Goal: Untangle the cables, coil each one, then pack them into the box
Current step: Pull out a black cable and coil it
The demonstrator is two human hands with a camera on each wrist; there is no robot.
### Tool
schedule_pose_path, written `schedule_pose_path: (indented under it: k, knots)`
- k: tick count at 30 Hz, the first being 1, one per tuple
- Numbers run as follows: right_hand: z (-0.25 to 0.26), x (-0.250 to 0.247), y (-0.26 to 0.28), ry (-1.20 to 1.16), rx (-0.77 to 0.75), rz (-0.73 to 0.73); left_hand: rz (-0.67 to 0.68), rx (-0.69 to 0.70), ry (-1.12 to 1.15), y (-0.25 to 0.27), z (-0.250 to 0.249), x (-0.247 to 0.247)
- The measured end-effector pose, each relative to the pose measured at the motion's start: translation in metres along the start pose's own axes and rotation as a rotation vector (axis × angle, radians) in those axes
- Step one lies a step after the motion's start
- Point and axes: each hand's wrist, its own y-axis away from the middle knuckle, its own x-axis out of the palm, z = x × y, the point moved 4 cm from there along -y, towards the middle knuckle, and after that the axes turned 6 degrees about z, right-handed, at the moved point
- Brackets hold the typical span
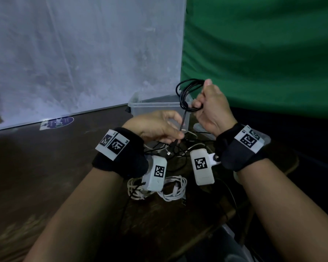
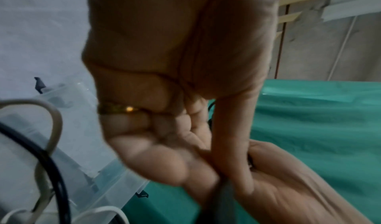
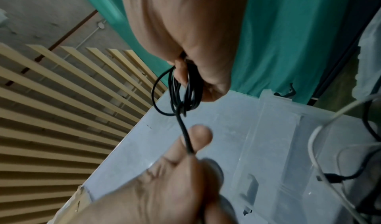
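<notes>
Head view: your right hand (image 1: 210,108) is raised in front of the green backdrop, fingers curled round a bundle of black cable (image 1: 187,95) already wound into several loops. One free strand drops from that coil to your left hand (image 1: 159,127), whose thumb and fingers pinch it just above the plug end. The clear plastic box (image 1: 140,107) stands directly behind both hands. No cable shows through the visible part of its wall, though the hands hide much of it. On the dark table (image 1: 45,157) beneath your wrists lie a coiled white cable (image 1: 174,188) and a loose tangle of black and white leads.

Left wrist view: the picture is blurred. Your left hand (image 2: 175,129) has its fingers folded inward, thumb pressed against them. The cable between them is barely discernible. The box (image 2: 107,175) sits to the left, with white and black loops near the lens.

Right wrist view: your right hand (image 3: 195,64) clamps the top of the black coil (image 3: 181,94). The strand runs down to the left thumb and forefinger, which pinch it. The box (image 3: 278,138) lies open behind, its near interior apparently bare.

Assessment: the cable is light, thin and limp but springy, and the loops will likely fan out if your grip slackens. Hold the coil where all turns cross, as you do now. Guide the tail by the cord, not the plug, and keep light tension. The box wall looks thin, so lower the coil in rather than dropping it.
</notes>
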Motion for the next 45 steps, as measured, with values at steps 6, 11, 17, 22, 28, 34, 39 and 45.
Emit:
schedule_pose_path:
  k: [6,11,17,22,28,34,39,45]
  knots:
    - [0.005,0.004,0.003,0.024,-0.003,0.029,-0.001,-0.110,-0.378,0.000,0.003,0.002]
    - [-0.002,0.011,0.007,0.142,-0.028,0.069,-0.194,0.060,-0.050,-0.006,-0.004,-0.002]
    - [-0.003,0.010,0.005,0.101,-0.012,0.091,-0.206,0.091,0.110,-0.001,-0.007,-0.006]
    - [0.005,0.008,0.002,0.021,0.001,0.095,-0.080,0.028,-0.016,0.001,-0.009,0.000]
    - [0.006,0.010,0.006,-0.055,0.055,0.139,-0.252,-0.024,-0.136,-0.001,-0.005,-0.015]
    - [0.006,0.009,0.013,0.004,0.102,0.179,-0.617,0.205,-0.084,0.009,-0.017,-0.042]
    - [0.003,0.013,0.013,-0.051,0.131,0.162,-0.794,0.358,-0.052,0.013,-0.023,-0.046]
    - [0.018,0.016,0.015,-0.087,0.055,0.126,-0.801,0.249,-0.262,0.011,-0.013,-0.047]
